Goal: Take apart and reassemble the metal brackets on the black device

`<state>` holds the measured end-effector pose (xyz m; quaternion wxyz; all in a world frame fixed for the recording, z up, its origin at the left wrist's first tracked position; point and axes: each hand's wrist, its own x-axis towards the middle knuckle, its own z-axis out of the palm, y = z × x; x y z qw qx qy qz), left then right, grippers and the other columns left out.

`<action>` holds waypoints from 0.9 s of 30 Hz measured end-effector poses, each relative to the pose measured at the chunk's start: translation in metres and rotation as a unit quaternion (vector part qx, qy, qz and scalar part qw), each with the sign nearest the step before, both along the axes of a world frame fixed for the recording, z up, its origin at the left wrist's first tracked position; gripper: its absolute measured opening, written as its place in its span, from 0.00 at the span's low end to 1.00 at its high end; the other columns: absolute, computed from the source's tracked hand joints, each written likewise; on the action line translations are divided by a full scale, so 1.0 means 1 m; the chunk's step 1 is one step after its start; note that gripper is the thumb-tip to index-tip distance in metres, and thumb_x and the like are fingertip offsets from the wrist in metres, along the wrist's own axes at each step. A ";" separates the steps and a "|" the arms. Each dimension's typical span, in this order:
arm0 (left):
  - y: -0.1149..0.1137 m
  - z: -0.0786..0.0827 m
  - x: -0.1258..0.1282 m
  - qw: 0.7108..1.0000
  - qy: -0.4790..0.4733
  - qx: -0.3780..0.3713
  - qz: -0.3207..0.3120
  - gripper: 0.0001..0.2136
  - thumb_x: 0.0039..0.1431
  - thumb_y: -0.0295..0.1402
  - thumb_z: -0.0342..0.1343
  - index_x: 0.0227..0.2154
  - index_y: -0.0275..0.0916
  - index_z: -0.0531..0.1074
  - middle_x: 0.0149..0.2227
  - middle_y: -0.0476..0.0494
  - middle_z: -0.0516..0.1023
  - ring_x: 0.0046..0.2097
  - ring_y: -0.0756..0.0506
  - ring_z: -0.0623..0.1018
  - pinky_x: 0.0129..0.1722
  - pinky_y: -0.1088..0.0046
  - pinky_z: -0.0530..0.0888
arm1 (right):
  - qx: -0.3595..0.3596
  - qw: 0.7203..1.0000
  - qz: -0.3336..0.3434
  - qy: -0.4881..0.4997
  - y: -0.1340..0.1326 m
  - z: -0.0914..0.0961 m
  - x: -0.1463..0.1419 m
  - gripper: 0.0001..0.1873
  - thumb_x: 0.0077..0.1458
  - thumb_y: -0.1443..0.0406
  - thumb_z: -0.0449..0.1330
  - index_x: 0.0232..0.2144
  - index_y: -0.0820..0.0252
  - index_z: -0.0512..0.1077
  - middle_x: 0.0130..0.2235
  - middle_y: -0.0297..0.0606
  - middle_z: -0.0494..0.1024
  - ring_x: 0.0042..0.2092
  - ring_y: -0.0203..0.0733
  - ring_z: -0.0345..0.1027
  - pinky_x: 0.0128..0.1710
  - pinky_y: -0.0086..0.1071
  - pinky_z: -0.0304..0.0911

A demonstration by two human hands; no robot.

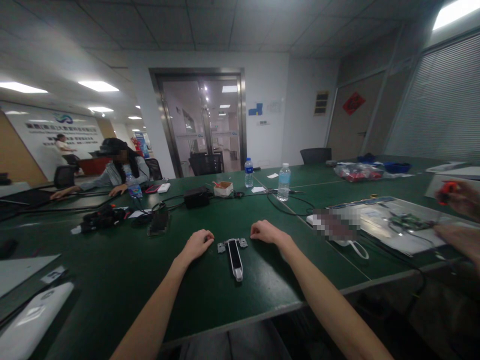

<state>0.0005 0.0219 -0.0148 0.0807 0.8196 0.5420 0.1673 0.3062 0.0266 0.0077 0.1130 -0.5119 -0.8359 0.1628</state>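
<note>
A small black and silver device point(235, 256) with a metal bracket at its far end lies on the green table point(123, 270) straight in front of me. My left hand point(198, 243) rests on the table just left of it, fingers curled into a loose fist, holding nothing that I can see. My right hand point(265, 232) rests just right of the bracket, fingers curled under too. Neither hand touches the device.
Two water bottles point(284, 181), a black power brick point(197, 197), a small box and cables lie further back. A seated person point(116, 172) leans on the table at far left. Another person's hands point(463, 200) work over a panel point(393, 225) at right. The table edge runs near me.
</note>
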 end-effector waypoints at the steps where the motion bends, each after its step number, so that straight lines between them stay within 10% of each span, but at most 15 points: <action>1: -0.002 0.002 0.001 1.000 0.000 -0.001 -0.002 0.11 0.58 0.37 0.50 0.37 0.39 0.75 0.38 0.42 0.75 0.40 0.44 0.74 0.41 0.69 0.69 | -0.007 1.000 0.009 0.005 0.000 0.000 0.000 0.08 0.53 0.64 0.61 0.34 0.59 0.78 0.35 0.38 0.79 0.36 0.39 0.71 0.35 0.27 0.62; 27: -0.005 0.003 0.010 0.999 0.031 0.017 -0.011 0.10 0.60 0.34 0.50 0.36 0.38 0.75 0.38 0.42 0.76 0.41 0.44 0.74 0.41 0.69 0.68 | 0.042 0.993 0.044 0.100 -0.011 -0.001 -0.028 0.09 0.56 0.66 0.56 0.34 0.61 0.76 0.33 0.37 0.79 0.34 0.36 0.71 0.34 0.26 0.61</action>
